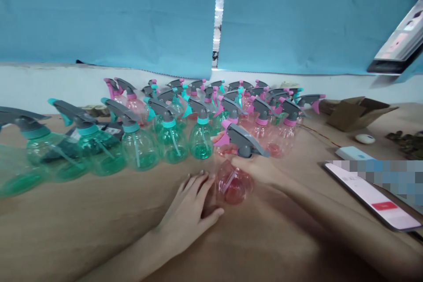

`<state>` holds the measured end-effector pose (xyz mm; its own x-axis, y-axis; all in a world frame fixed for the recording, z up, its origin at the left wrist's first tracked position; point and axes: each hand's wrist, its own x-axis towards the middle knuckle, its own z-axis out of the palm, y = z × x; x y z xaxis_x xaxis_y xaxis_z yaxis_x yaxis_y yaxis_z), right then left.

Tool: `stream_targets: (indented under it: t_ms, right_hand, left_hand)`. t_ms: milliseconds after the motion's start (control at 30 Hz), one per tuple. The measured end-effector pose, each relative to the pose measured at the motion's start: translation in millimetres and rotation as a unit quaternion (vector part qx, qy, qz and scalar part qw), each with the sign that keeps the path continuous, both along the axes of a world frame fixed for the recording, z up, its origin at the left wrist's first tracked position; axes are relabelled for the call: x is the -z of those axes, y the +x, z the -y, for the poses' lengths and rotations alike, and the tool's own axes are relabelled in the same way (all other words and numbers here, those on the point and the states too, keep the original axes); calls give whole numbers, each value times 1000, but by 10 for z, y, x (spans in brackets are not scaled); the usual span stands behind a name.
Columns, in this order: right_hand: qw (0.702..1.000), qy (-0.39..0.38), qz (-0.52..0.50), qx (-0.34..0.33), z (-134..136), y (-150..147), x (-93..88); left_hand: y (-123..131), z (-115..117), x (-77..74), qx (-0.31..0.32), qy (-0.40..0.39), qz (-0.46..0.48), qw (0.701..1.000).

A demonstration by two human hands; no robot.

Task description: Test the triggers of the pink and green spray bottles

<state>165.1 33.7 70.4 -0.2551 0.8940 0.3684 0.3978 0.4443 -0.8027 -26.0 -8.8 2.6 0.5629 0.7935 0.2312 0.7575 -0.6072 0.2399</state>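
Note:
A clear pink spray bottle (235, 187) with a grey head and pink trigger stands in front of me, slightly blurred. My right hand (253, 168) is closed around its neck from the right, with some fingers hidden behind the bottle. Palm down on the table, my left hand (191, 207) has its fingers stretched out just left of the bottle and holds nothing. Whether its fingertips touch the bottle I cannot tell. Beyond the left hand, green spray bottles (140, 150) with turquoise collars form a row. More pink spray bottles (262, 130) stand behind the right hand.
Several more spray bottles crowd the wooden table (109, 224) toward the wall. On the right are an open cardboard box (357, 112), a white computer mouse (365, 139), a white box (353, 153) and a lit phone (370, 194). Blue curtains (109, 17) hang behind.

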Motion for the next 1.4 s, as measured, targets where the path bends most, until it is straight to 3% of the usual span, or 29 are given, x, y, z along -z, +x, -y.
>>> stream_targets:
  t_ms: [300, 1167, 1400]
  right_hand:
    - [998, -38, -24, 51, -31, 30, 103]
    - [999, -31, -24, 9, -64, 45, 141]
    - [996, -72, -8, 54, -47, 40, 90]
  left_hand:
    - [-1, -3, 24, 11, 46, -36, 998]
    - [0, 4, 11, 11, 45, -37, 998]
    - [-15, -4, 30, 12, 48, -46, 998]
